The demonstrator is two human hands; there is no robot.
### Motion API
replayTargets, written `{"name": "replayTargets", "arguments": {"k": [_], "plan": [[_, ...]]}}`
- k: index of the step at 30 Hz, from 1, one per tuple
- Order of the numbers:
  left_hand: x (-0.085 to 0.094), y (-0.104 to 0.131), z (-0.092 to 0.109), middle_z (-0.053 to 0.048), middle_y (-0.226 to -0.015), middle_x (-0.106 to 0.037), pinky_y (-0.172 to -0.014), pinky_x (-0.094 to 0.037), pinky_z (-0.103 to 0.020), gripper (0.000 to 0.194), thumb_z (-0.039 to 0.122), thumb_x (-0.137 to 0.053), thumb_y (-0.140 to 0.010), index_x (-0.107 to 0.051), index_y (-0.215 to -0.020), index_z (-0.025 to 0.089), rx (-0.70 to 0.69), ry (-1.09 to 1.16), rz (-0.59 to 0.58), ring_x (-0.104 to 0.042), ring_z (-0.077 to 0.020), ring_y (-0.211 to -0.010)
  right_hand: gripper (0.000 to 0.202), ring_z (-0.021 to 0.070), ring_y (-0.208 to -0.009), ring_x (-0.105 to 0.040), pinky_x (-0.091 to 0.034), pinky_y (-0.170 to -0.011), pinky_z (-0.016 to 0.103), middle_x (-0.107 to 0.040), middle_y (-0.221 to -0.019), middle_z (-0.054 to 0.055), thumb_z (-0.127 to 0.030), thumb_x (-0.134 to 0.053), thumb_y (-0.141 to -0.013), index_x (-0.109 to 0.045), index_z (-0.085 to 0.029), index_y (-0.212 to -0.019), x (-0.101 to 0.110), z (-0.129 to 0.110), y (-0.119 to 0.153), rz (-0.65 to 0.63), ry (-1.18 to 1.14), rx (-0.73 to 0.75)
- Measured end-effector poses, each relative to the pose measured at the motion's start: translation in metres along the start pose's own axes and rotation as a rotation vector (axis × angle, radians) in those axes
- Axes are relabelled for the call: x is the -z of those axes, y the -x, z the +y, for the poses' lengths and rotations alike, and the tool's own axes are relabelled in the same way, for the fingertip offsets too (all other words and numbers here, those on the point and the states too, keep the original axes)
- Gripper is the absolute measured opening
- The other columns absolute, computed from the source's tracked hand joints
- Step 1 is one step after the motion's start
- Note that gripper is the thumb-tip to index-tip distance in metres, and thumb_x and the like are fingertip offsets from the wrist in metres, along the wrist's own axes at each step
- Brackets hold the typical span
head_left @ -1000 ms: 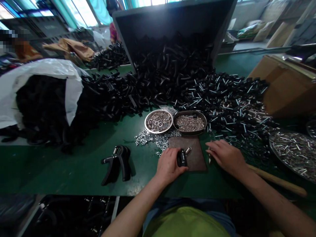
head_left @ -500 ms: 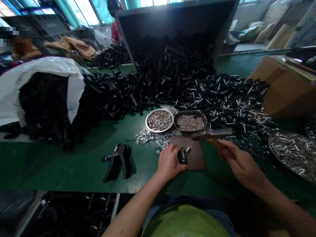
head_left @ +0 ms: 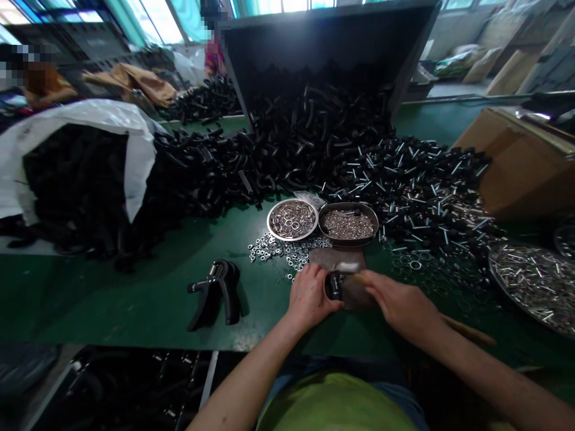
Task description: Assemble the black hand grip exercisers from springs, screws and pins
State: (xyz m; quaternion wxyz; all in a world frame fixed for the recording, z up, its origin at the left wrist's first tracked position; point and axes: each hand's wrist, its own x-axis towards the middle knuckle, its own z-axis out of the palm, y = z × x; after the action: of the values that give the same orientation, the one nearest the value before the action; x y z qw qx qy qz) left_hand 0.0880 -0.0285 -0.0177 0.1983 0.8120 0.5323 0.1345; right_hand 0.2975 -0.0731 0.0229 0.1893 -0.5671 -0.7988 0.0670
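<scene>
Two bare hands were busy at a brown plate on the green worktop. The left hand was clamped on a black part at the plate's left side, thumb nearest the body. The right hand was closed round a hammer, its blurred head just beyond that part. Loose nuts lay beside the plate; a spring-jointed black grip stood well to the left.
</scene>
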Motion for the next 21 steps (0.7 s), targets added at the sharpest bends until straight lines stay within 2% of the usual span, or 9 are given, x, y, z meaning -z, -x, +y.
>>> {"name": "replayTargets", "arguments": {"k": [2,3,5,8,11,13,16,19,21], "plan": [[-0.001,0.0,0.0,-0.006,-0.104,-0.054,-0.086,-0.04,-0.039,0.058,0.047,-0.078,-0.053,-0.058,-0.102,0.022,-0.003,-0.001,0.0,-0.049,-0.0263,-0.1,0.029,0.0162,-0.068,-0.067,-0.049,-0.057,0.026,-0.071,-0.096,0.002,-0.028,-0.036,-0.093,-0.056,-0.026,-0.114,-0.013,0.01,0.003,-0.142,0.058,-0.047],[-0.001,0.0,0.0,-0.006,-0.103,-0.054,-0.086,-0.039,-0.039,0.058,0.048,-0.078,-0.053,-0.058,-0.101,0.022,-0.001,-0.002,0.001,-0.049,-0.0264,-0.099,0.031,0.0164,-0.071,-0.067,-0.049,-0.058,0.027,-0.07,-0.102,0.001,-0.029,-0.036,-0.093,-0.054,-0.027,-0.118,-0.018,0.017,0.006,-0.154,0.101,-0.089],[-0.002,0.0,0.0,-0.006,-0.103,-0.054,-0.086,-0.039,-0.039,0.058,0.049,-0.078,-0.053,-0.057,-0.099,0.021,0.01,-0.001,0.007,-0.049,-0.0265,-0.099,0.035,0.0177,-0.075,-0.067,-0.049,-0.059,0.028,-0.069,-0.107,0.003,-0.033,-0.035,-0.094,-0.052,-0.026,-0.124,-0.024,0.035,0.014,-0.092,0.22,-0.168],[-0.001,0.0,0.001,-0.006,-0.102,-0.055,-0.087,-0.039,-0.039,0.056,0.049,-0.079,-0.052,-0.055,-0.095,0.02,0.064,0.04,0.036,-0.05,-0.0264,-0.099,0.039,0.0225,-0.077,-0.065,-0.048,-0.059,0.032,-0.069,-0.095,0.008,-0.037,-0.036,-0.093,-0.055,-0.021,-0.124,-0.025,0.066,0.027,0.001,0.41,-0.217],[0.003,0.001,0.006,-0.006,-0.098,-0.057,-0.08,-0.042,-0.037,0.058,0.052,-0.076,-0.056,-0.051,-0.097,0.019,0.206,0.235,0.08,-0.053,-0.0244,-0.093,0.04,0.0296,-0.087,-0.062,-0.048,-0.07,0.041,-0.068,-0.092,0.013,-0.039,-0.038,-0.091,-0.06,-0.016,-0.116,-0.025,0.077,0.03,0.048,0.432,-0.201],[0.007,0.004,0.015,-0.006,-0.099,-0.058,-0.077,-0.043,-0.034,0.062,0.056,-0.073,-0.058,-0.05,-0.102,0.019,0.301,0.435,0.12,-0.055,-0.0224,-0.09,0.043,0.0291,-0.096,-0.06,-0.048,-0.08,0.043,-0.066,-0.102,0.013,-0.04,-0.037,-0.091,-0.056,-0.016,-0.12,-0.027,0.065,0.022,0.093,0.259,-0.185],[0.01,0.01,0.03,-0.006,-0.101,-0.06,-0.075,-0.045,-0.031,0.06,0.055,-0.069,-0.065,-0.05,-0.108,0.019,0.327,0.66,0.121,-0.056,-0.0199,-0.089,0.049,0.0206,-0.097,-0.062,-0.051,-0.082,0.034,-0.064,-0.112,0.008,-0.041,-0.036,-0.091,-0.04,-0.021,-0.135,-0.032,0.026,0.002,0.046,-0.121,-0.148],[0.016,0.011,0.03,-0.006,-0.104,-0.062,-0.075,-0.046,-0.03,0.051,0.05,-0.065,-0.071,-0.055,-0.11,0.019,0.138,0.655,-0.042,-0.058,-0.02,-0.091,0.041,0.0193,-0.1,-0.063,-0.051,-0.083,0.03,-0.066,-0.112,0.006,-0.043,-0.037,-0.09,-0.054,-0.022,-0.121,-0.039,-0.003,-0.017,0.007,-0.252,-0.13],[0.028,0.002,0.011,-0.005,-0.105,-0.063,-0.078,-0.047,-0.03,0.046,0.047,-0.063,-0.074,-0.058,-0.112,0.021,-0.026,0.58,-0.136,-0.059,-0.0197,-0.092,0.035,0.0205,-0.097,-0.065,-0.052,-0.083,0.031,-0.069,-0.107,0.006,-0.043,-0.039,-0.088,-0.064,-0.023,-0.104,-0.044,-0.003,-0.025,0.003,-0.224,-0.131]]}}
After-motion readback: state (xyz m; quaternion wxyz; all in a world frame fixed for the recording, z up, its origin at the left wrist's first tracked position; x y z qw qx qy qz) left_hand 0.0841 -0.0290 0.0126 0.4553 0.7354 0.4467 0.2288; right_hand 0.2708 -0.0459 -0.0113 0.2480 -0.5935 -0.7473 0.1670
